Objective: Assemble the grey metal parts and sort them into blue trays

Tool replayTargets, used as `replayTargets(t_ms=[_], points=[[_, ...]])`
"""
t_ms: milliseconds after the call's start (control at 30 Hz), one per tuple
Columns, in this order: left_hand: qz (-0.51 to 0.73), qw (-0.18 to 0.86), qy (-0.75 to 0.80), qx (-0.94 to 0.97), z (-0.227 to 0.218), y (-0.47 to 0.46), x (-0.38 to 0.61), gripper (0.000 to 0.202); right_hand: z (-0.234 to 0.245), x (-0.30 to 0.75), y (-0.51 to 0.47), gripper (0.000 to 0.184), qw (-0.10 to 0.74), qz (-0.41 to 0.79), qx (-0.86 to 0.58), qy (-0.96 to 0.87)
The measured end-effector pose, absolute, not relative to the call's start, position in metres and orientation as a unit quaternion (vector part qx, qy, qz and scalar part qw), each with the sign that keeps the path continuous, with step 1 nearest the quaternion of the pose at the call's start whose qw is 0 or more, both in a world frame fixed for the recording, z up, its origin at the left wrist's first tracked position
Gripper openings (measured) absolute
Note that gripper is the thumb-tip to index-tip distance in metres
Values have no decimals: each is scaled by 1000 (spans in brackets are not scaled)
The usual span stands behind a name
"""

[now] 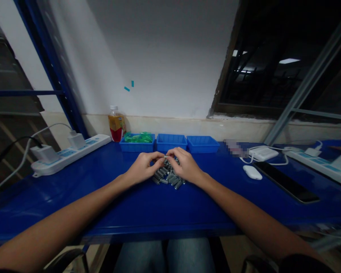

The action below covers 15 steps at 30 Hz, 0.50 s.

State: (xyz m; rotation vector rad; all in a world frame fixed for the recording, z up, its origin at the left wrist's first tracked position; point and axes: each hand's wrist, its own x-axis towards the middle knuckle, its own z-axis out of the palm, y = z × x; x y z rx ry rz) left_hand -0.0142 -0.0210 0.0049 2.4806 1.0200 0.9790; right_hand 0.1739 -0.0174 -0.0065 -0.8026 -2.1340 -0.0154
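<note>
Above a pile of small metal cylinders (174, 181) on the blue table, my two hands meet fingertip to fingertip. My left hand (144, 166) pinches one end of a small metal piece (166, 156), and my right hand (186, 163) pinches its other end. Its exact kind is too small to make out. The fingers of both hands are closed, and they cover the back part of the pile. Just beyond the hands stand three blue bins: the left bin (136, 147) holds green plastic pieces (138, 137), beside a middle bin (171, 143) and a right bin (203, 145).
A drink bottle (116, 125) stands behind the left bin. At left lies a power strip (71, 153) with plugs and cables. On the right are a phone (287, 182), a white earbud case (252, 172), a white charger (263, 153) and another power strip (321, 165).
</note>
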Motion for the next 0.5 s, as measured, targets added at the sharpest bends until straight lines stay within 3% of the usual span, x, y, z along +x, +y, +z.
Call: replayTargets(t_ms=[500], points=[[356,23,320,877,7,-17,-19,21,-6,173,-18,15,416,17,-330,-847]])
